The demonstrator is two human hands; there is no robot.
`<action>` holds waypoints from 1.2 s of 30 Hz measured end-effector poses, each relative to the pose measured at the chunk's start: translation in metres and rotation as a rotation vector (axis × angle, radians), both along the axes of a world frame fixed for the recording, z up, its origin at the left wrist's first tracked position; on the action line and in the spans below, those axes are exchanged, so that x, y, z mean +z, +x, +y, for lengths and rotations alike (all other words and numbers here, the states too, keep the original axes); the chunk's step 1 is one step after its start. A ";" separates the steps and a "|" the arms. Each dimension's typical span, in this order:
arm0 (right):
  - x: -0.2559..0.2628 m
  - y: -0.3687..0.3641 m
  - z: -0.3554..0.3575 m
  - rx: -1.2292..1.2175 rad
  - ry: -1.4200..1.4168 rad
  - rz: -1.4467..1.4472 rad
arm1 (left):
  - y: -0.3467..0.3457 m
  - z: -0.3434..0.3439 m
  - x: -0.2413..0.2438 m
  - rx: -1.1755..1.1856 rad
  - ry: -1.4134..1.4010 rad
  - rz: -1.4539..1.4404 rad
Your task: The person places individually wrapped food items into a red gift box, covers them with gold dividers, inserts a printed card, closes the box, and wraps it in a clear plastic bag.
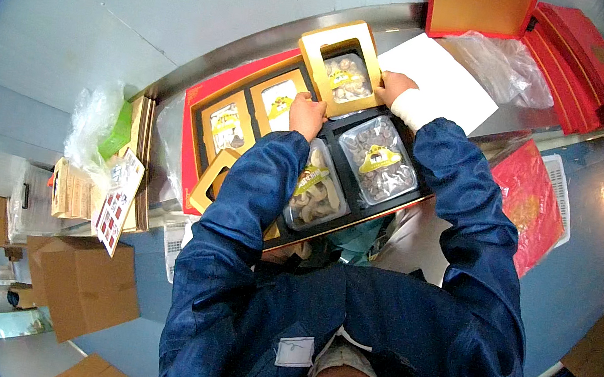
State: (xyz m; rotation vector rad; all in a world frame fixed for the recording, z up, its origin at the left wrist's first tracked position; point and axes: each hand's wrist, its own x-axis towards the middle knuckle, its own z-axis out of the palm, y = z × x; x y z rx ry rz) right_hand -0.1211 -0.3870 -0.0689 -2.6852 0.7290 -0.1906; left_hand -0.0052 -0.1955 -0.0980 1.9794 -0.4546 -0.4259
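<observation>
Both my hands hold a gold cardboard sleeve with a window (313,45), tilted over the far part of a partitioned gift box. My left hand (307,116) grips its near left corner, and my right hand (396,88) grips its right edge. A pack of dried mushrooms (348,78) shows through the window. In the black-lined box (325,227), two clear plastic trays of dried food (379,162) (316,190) lie near me without sleeves. Two gold-framed packs (227,126) (278,104) sit in the left compartments. Another gold sleeve (209,180) leans partly under my left forearm.
White paper (441,80) and clear plastic film (502,66) lie behind my right hand. Red box parts (583,72) stand at the far right. A red bag (527,210) rests on a white basket (563,186). Cardboard sheets (138,164) stand left; an open carton (82,284) is below.
</observation>
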 end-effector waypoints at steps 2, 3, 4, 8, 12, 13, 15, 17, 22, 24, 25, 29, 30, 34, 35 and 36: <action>-0.004 -0.002 -0.007 -0.002 0.014 0.015 | -0.003 -0.002 0.002 -0.023 -0.061 0.066; -0.001 -0.002 -0.006 0.012 0.012 0.016 | -0.002 0.000 0.003 -0.025 -0.093 0.098; 0.002 -0.003 -0.004 0.026 0.011 0.016 | 0.000 0.001 0.001 -0.047 -0.067 0.070; 0.010 0.004 -0.001 0.000 0.039 0.094 | 0.008 0.002 -0.002 -0.100 -0.047 0.112; 0.015 0.016 0.000 0.029 -0.034 0.257 | 0.003 -0.003 0.008 -0.195 0.083 0.256; 0.019 0.018 0.001 0.044 -0.044 0.295 | 0.001 -0.003 0.014 -0.210 0.125 0.204; 0.028 0.020 0.002 0.071 -0.066 0.367 | -0.002 -0.004 0.024 -0.242 0.205 0.095; 0.020 0.027 0.002 0.092 -0.124 0.391 | 0.008 -0.007 0.018 -0.316 0.305 -0.005; 0.019 0.030 0.003 0.102 -0.153 0.394 | 0.035 -0.011 0.001 -0.449 0.459 -0.102; 0.021 0.030 0.003 0.100 -0.121 0.399 | 0.043 -0.014 -0.002 -0.379 0.441 -0.179; 0.023 0.029 0.003 0.103 -0.105 0.413 | 0.047 -0.015 -0.001 -0.299 0.402 -0.239; 0.017 0.025 -0.002 0.112 -0.095 0.355 | 0.071 -0.032 0.006 -0.136 0.243 -0.311; 0.003 0.024 -0.014 0.091 -0.050 0.320 | 0.077 -0.044 0.006 -0.140 0.235 -0.296; 0.007 0.028 -0.010 0.119 -0.060 0.300 | 0.102 -0.060 -0.004 -0.220 0.240 -0.474; 0.006 0.028 -0.013 0.116 -0.065 0.322 | 0.104 -0.063 -0.004 -0.272 0.312 -0.528; 0.005 0.026 -0.012 0.116 -0.064 0.331 | 0.103 -0.062 -0.006 -0.270 0.319 -0.479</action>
